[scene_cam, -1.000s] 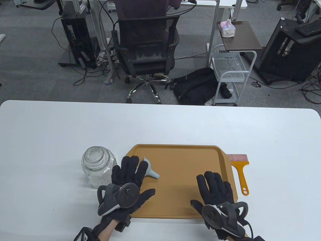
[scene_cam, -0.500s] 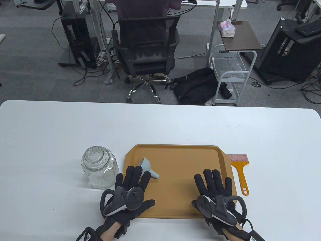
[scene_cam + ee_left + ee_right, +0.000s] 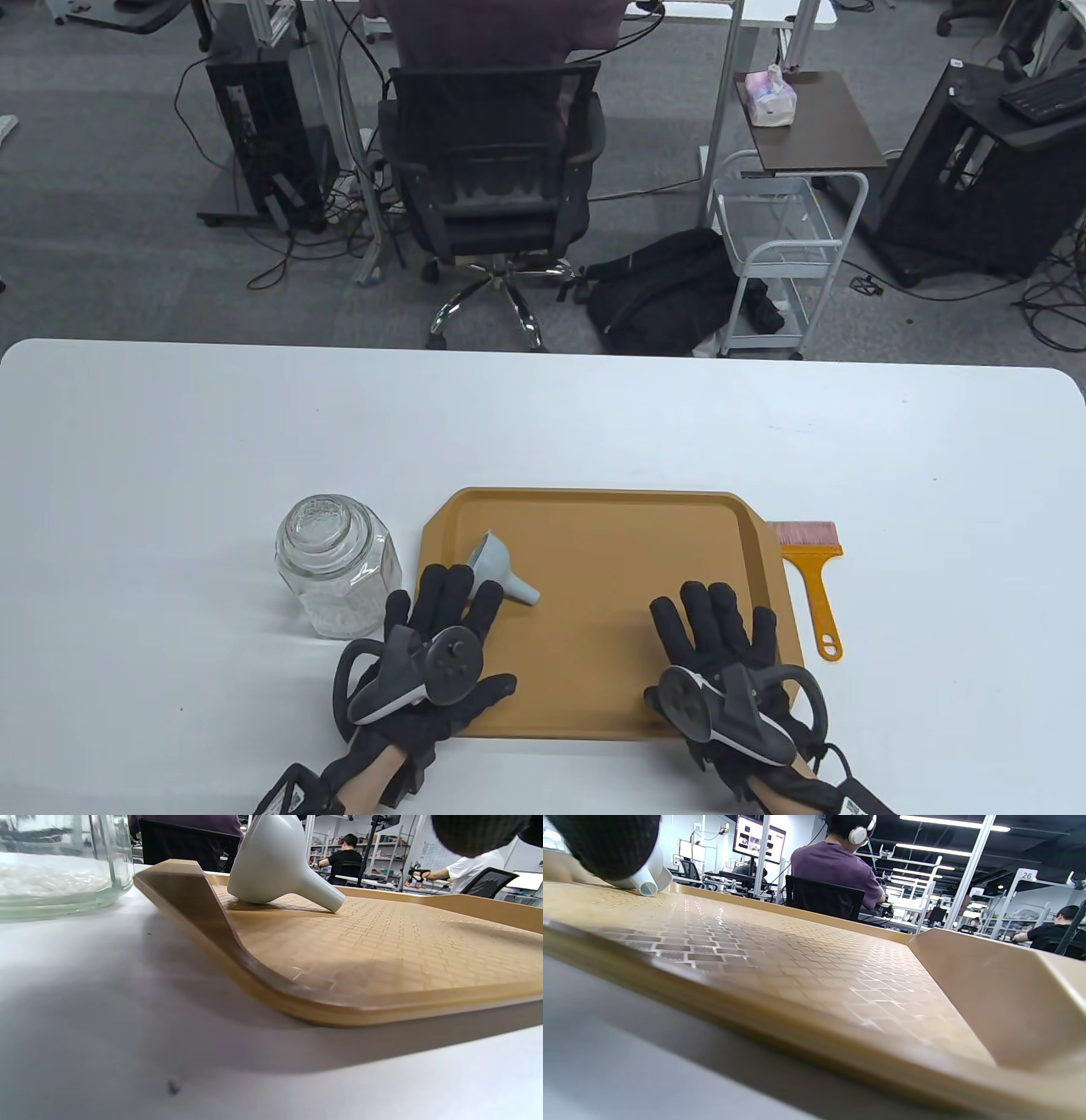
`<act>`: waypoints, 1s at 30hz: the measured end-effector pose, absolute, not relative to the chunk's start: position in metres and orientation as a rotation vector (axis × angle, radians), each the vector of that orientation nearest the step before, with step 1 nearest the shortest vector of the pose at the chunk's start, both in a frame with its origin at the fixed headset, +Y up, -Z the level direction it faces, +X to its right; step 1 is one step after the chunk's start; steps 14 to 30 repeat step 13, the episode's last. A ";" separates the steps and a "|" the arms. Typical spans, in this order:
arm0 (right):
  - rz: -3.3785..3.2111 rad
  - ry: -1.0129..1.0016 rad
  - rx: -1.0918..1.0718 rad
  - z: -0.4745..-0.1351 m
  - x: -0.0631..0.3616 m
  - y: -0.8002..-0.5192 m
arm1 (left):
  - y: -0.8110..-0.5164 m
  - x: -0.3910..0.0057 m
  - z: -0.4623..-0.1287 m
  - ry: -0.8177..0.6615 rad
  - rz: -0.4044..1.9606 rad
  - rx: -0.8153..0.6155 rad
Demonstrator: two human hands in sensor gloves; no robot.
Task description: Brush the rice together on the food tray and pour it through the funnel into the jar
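Note:
An orange food tray [image 3: 594, 509] lies near the table's front edge. A pale grey funnel [image 3: 501, 573] lies on its side in the tray's left part. Left of the tray stands a lidded glass jar [image 3: 335, 564] with white rice in its bottom. My left hand [image 3: 445, 607] lies flat with straight fingers over the tray's left rim, its fingertips just short of the funnel. My right hand [image 3: 717, 620] rests flat on the tray's right part and holds nothing. The left wrist view shows the funnel [image 3: 275, 861], the jar [image 3: 55, 866] and the tray [image 3: 382, 955] close up.
An orange-handled brush [image 3: 810, 586] lies on the table just right of the tray. The white table [image 3: 543, 424] stretches bare behind. Beyond it stand an office chair [image 3: 492, 170] with a person seated, a black bag [image 3: 670, 293] and a white cart [image 3: 776, 246].
Both hands have slid back toward the near edge. The left hand's fingers have come off the funnel, which stays lying in place.

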State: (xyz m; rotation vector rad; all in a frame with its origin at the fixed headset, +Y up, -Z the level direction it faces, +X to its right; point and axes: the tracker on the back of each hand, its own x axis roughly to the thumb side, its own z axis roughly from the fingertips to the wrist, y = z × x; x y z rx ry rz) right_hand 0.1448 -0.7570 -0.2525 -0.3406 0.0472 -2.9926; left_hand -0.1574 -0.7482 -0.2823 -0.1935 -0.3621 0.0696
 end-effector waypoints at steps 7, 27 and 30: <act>-3.004 0.032 -0.354 -0.252 0.145 -0.758 | -0.748 -0.160 -0.282 -0.349 0.079 -0.204; -3.008 0.033 -0.354 -0.251 0.146 -0.758 | -0.748 -0.161 -0.283 -0.351 0.080 -0.213; -3.008 0.033 -0.354 -0.251 0.146 -0.758 | -0.748 -0.161 -0.283 -0.351 0.080 -0.213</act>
